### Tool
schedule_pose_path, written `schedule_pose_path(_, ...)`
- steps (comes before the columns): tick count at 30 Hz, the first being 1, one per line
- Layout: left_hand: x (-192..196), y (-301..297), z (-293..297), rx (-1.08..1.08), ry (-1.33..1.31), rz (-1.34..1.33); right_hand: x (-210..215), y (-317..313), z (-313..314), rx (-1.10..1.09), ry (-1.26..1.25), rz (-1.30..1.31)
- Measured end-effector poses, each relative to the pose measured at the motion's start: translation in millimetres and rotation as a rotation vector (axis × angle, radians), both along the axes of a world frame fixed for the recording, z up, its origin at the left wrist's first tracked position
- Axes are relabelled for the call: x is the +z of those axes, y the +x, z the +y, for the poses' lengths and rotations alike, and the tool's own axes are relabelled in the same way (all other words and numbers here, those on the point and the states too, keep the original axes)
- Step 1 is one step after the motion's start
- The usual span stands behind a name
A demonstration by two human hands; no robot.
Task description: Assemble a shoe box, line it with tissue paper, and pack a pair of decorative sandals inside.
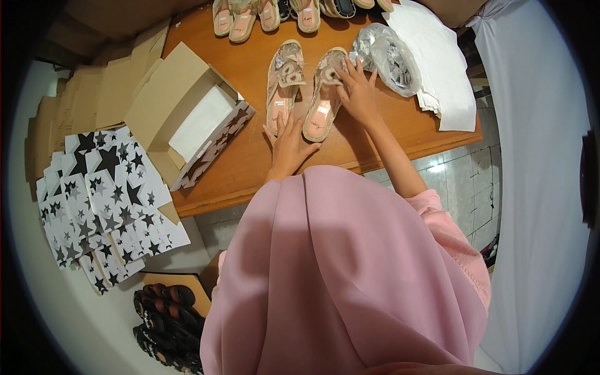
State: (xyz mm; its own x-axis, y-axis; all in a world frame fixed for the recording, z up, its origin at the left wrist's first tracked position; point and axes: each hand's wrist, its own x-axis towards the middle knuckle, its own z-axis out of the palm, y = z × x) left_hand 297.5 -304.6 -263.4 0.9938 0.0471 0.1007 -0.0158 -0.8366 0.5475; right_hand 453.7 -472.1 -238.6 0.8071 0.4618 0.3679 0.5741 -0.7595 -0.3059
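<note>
Two beige slip-on shoes with pink insoles and embroidered uppers lie side by side on the wooden table. My left hand [289, 149], fingers spread, rests at the heel end of the left shoe [284, 81], with its thumb close to the heel of the right shoe [323, 94]. On the right side, my right hand [359, 92] reaches over the right shoe's upper with its fingers apart, touching or nearly touching it. Neither hand is wrapped round a shoe. Just beyond the right fingers sits a clear plastic bag [392, 59] of crumpled silvery material.
An open cardboard box [159, 103] with white paper inside stands left on the table [231, 169]. Star-patterned box pieces [112, 194] are stacked farther left. White sheets [431, 56] lie right. More slippers [270, 15] line the far edge. Black sandals [165, 319] sit lower left.
</note>
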Motion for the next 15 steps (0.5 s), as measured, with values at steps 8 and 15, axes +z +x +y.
schedule_pose_path(8,-27.9,-4.2,-6.0,0.101,-0.086,-0.051,-18.1,-79.8,-12.4,0.766,-0.288,0.199)
schedule_pose_path(15,-41.7,-3.2,-2.9,0.118,-0.176,-0.164,-21.5,-87.5,-0.2,0.443,-0.234,0.22)
